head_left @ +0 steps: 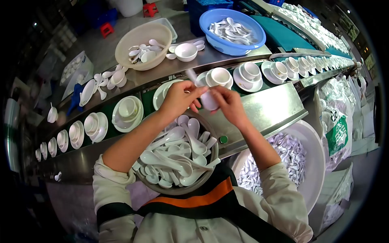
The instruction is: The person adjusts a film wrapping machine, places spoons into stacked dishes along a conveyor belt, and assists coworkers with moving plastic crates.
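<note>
A white spoon [209, 101] is held over the belt, its bowl low and its handle slanting up to the left. My right hand [227, 104] grips it by the bowl. My left hand [178, 98] is closed in a pinch beside the spoon's neck; what lies between its fingertips is hidden. Directly below my hands, a round basin [215, 152] is heaped with white spoons [172, 162]. Just beyond, on the green belt, stand a cup [220, 76] in stacked dishes and a plate [160, 97] partly covered by my left hand.
Stacked cup-and-plate sets [127, 108] line the belt both ways. Behind it are a beige basin [121, 50] and a blue basin [259, 38] with spoons. A large tub [318, 162] of wrapped pieces stands at my right, near plastic sacks [336, 121]. A green button [223, 139] is on the metal edge.
</note>
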Demonstrator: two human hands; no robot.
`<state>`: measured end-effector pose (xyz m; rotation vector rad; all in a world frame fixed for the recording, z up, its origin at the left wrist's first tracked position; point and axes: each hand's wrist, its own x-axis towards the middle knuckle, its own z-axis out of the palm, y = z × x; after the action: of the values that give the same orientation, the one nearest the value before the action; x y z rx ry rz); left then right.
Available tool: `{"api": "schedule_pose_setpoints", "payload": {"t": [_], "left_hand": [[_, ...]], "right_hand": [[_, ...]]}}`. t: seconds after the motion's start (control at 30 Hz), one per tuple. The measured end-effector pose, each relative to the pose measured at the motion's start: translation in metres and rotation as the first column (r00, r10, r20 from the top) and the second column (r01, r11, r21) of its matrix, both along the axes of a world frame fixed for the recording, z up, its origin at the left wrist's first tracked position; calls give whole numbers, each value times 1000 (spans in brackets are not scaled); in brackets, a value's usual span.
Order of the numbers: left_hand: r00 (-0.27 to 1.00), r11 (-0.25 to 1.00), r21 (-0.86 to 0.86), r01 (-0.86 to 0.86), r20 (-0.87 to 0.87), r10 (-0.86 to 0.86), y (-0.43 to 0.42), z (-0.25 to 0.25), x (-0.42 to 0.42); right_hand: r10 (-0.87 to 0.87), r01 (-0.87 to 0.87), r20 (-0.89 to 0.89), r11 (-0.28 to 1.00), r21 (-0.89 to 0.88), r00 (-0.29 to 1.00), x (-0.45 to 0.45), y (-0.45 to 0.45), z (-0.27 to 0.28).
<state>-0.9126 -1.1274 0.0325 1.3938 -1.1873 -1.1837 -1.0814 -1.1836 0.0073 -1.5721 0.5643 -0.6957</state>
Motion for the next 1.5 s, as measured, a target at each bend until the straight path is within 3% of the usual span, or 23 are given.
{"api": "schedule_pose_setpoints", "payload": {"t": [0.07, 0.13, 0.2, 0.23, 0.3, 0.37, 0.47, 0.53, 0.6, 0.67, 0.7, 0.77, 0.8, 0.87, 0.93, 1.0, 1.07, 1.1, 1.17, 1.23, 1.27, 1.37, 1.5], "left_hand": [[998, 1000, 7, 1, 56, -1, 4, 5, 0], [994, 1000, 19, -5, 107, 3, 15, 13, 0], [843, 929, 91, 358, 397, -363, 33, 20, 0], [843, 929, 94, 358, 395, -365, 44, 15, -5], [419, 682, -69, 728, 832, -363, 66, 5, -16], [347, 703, -38, 710, 887, -304, 73, -6, -20], [231, 765, 61, 641, 935, -268, 73, -11, -16], [176, 758, 212, 616, 901, -396, 69, -4, -7], [230, 750, 182, 636, 883, -409, 71, 0, 5], [210, 726, 377, 575, 790, -576, 73, 7, 11], [269, 744, 337, 577, 782, -563, 74, 2, 15], [307, 741, 322, 589, 759, -574, 77, 11, 19], [347, 743, 302, 597, 738, -578, 78, 16, 22], [398, 773, 242, 586, 745, -535, 81, 22, 31], [450, 798, 184, 573, 744, -495, 84, 30, 37], [591, 847, 233, 477, 629, -506, 83, 40, 42], [648, 860, 177, 478, 590, -482, 83, 38, 48], [685, 877, 236, 419, 551, -476, 84, 42, 50], [715, 889, 318, 328, 532, -454, 87, 51, 54], [754, 897, 310, 315, 493, -435, 89, 49, 62], [790, 904, 302, 301, 452, -414, 90, 47, 65], [841, 908, 283, 308, 365, -399, 85, 40, 66], [872, 909, 287, 304, 301, -386, 69, 38, 58]], "right_hand": [[-237, 221, -103, 964, -146, 966, -20, -22, -17], [-325, 272, -214, 931, -244, 921, -39, -40, -26], [-499, 259, -384, 809, -527, 777, -55, -70, -47], [-522, 233, -449, 799, -554, 725, -62, -81, -58], [-547, 158, -531, 778, -608, 647, -67, -103, -86], [-560, 115, -509, 738, -665, 654, -58, -112, -91], [-488, 23, -675, 819, -573, 553, -35, -107, -78], [-558, -100, -618, 692, -715, 553, -29, -80, -54], [-381, -100, -554, 752, -651, 740, -20, -50, -18], [64, -225, -350, 869, -440, 935, -15, -14, 11], [64, -223, -350, 872, -436, 934, -14, 2, 12], [203, -487, -458, 557, -673, 865, -15, 28, 13], [203, -487, -459, 556, -673, 865, -17, 33, 15], [40, -633, -721, 513, -580, 692, -18, 39, 20], [-3, -604, -713, 528, -597, 701, -22, 47, 29], [-50, -574, -705, 542, -614, 708, -25, 51, 39], [-54, -421, -498, 462, -781, 865, -28, 52, 49], [-56, -423, -501, 460, -781, 864, -31, 51, 52], [-55, -173, -393, 837, -519, 918, -42, 44, 58], [-250, 186, -185, 934, -304, 950, -52, 21, 42], [-369, 334, -139, 916, -222, 919, -54, 6, 30], [-550, 521, -129, 829, -203, 825, -54, -33, -43], [-711, 563, -245, 683, -466, 659, -34, -47, -96]]}}
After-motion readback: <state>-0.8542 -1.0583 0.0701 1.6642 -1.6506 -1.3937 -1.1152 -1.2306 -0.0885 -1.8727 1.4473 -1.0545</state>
